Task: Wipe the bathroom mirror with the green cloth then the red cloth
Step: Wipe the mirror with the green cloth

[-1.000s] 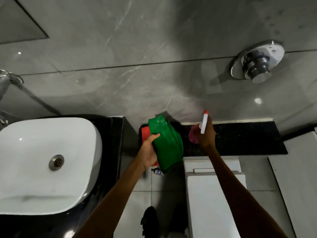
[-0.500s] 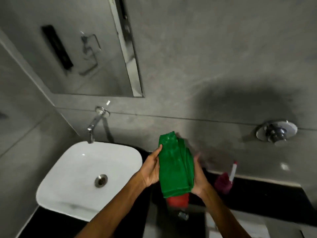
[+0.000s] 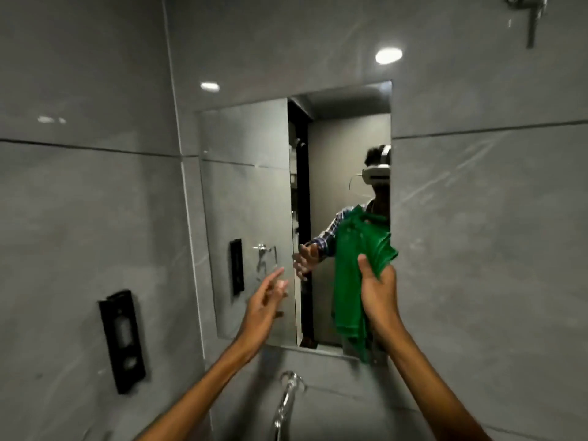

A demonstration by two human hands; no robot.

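The bathroom mirror (image 3: pixel 248 192) is set into the grey tiled wall straight ahead. My right hand (image 3: pixel 377 288) is raised in front of the mirror's right side and grips the green cloth (image 3: pixel 350 268), which hangs down in loose folds. My left hand (image 3: pixel 267 300) is lifted near the mirror's lower middle, fingers spread and holding nothing. It appears close to the glass, but contact cannot be judged. The red cloth is out of sight. The mirror reflects a person with a headset, the cloth and a reaching hand.
A chrome tap (image 3: pixel 288 396) juts out below the mirror at the bottom centre. A black wall-mounted holder (image 3: pixel 122 340) sits on the left wall. Grey tiles surround the mirror, and a chrome fitting (image 3: pixel 528 11) shows at the top right.
The view has swung up from the sink and counter to the mirror. The green cloth passed from both hands into my right hand alone, and my left hand let go and opened.
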